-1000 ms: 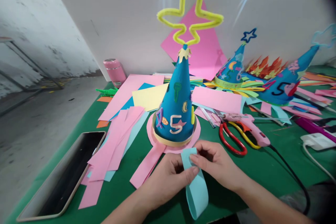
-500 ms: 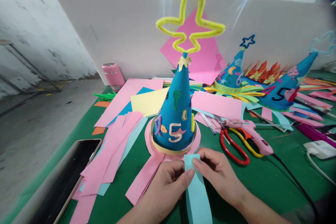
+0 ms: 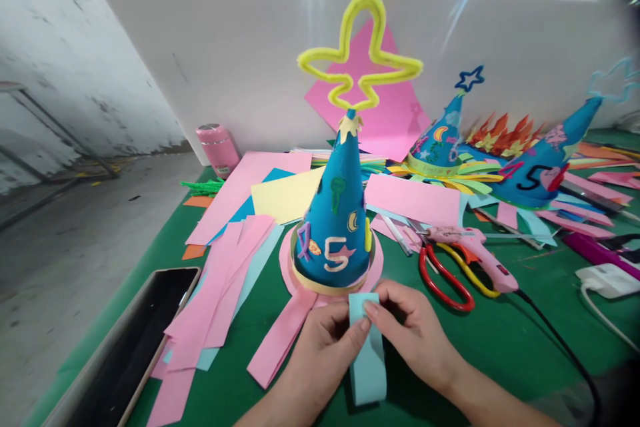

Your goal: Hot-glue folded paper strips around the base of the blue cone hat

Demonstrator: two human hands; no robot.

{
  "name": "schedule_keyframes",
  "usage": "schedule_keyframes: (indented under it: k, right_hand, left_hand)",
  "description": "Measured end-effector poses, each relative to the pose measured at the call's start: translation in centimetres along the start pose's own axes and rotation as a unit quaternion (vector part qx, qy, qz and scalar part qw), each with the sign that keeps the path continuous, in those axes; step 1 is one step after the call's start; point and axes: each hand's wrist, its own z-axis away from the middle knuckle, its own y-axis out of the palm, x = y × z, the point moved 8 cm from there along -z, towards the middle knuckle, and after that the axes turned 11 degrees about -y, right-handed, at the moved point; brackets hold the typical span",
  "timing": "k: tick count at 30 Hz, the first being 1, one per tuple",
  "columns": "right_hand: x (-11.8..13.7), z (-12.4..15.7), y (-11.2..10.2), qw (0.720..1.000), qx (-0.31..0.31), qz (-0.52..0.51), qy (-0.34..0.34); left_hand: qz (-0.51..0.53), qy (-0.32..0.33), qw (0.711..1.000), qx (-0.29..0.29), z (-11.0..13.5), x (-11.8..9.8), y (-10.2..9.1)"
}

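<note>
Both my left hand point(image 3: 327, 350) and my right hand point(image 3: 413, 333) pinch the upper end of a light blue paper strip point(image 3: 368, 373), which hangs down as a folded loop. Just beyond my fingers stands a blue paper cone hat point(image 3: 334, 207) with a cream "5", a moon and other shapes stuck on it. A yellow star outline point(image 3: 350, 60) of fuzzy wire tops its tip. The cone sits on a pink ring brim point(image 3: 286, 257). From that brim a folded pink strip point(image 3: 280, 340) reaches toward me, left of my left hand.
Scissors point(image 3: 445, 280) and a pink glue gun point(image 3: 470, 247) with a cord lie right. Loose pink strips point(image 3: 215, 300) and a phone point(image 3: 135, 340) lie left. Two more decorated hats point(image 3: 537, 167) stand back right. A pink bottle point(image 3: 218, 149) stands before a white board point(image 3: 240, 67).
The lower end of the light blue strip has drawn up into a shorter loop that now shows whole. Both hands keep their pinch. The view has shifted slightly.
</note>
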Motion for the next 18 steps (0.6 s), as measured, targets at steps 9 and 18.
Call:
schedule_keyframes:
  k: [9, 18]
  right_hand:
    - [0.8, -0.9, 0.5, 1.000, -0.005, 0.003, 0.006]
    - [1.2, -1.7, -0.9, 0.995, -0.103, 0.006, 0.000]
  left_hand:
    - [0.039, -0.036, 0.999, 0.001, 0.2, 0.2, -0.2]
    - [0.014, -0.049, 0.999, -0.012, 0.0, 0.9, -0.3]
